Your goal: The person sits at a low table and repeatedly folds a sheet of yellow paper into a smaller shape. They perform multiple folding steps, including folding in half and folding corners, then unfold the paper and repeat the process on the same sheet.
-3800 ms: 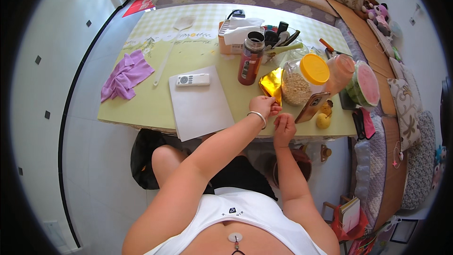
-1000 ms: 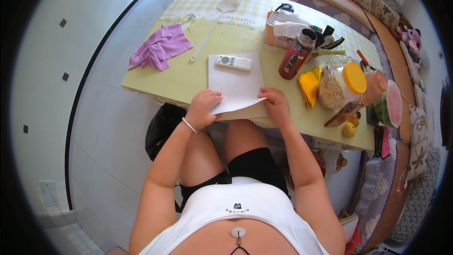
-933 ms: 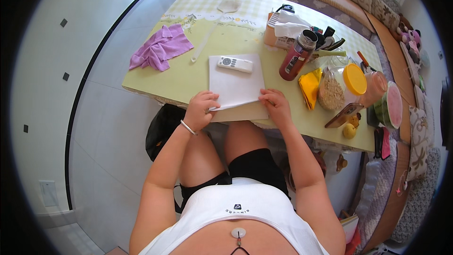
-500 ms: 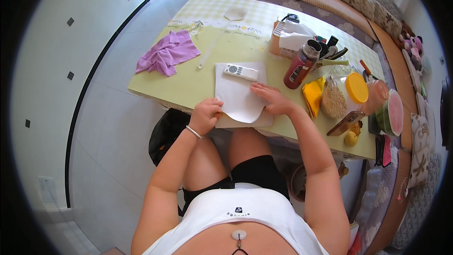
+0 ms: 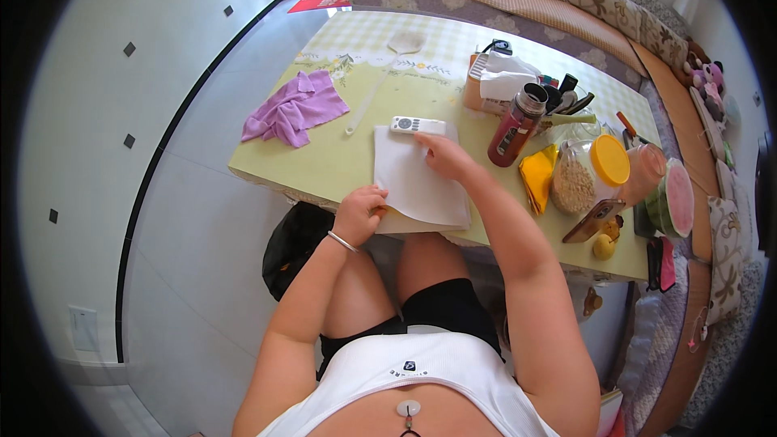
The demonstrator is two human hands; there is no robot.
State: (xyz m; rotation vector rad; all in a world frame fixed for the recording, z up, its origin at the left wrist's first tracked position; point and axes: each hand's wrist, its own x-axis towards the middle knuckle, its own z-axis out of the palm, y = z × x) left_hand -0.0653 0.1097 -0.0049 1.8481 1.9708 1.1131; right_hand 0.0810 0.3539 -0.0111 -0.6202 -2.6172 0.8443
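Note:
Sheets of white paper [image 5: 417, 182] lie at the table's near edge, the lower one showing slightly at the front. My left hand [image 5: 361, 212] is closed on the top sheet's left side, thumb and fingers pinching it. A white remote control [image 5: 418, 125] lies flat across the sheet's far edge. My right hand [image 5: 443, 157] reaches over the paper; its index finger is stretched out to the remote's near side, while the other fingers are bent and hold nothing. The top sheet's near edge curves up a little.
A purple cloth [image 5: 298, 109] and a pale long-handled spoon [image 5: 371, 85] lie to the left and far side. On the right stand a dark red flask [image 5: 515, 125], a yellow-lidded jar [image 5: 573, 176], a phone [image 5: 593, 221] and a cut watermelon [image 5: 672, 198].
My right hand has left the sheet's right side and moved up to the remote. The remote sits farther away and straighter along the sheet's far edge. My left hand stays at the left side.

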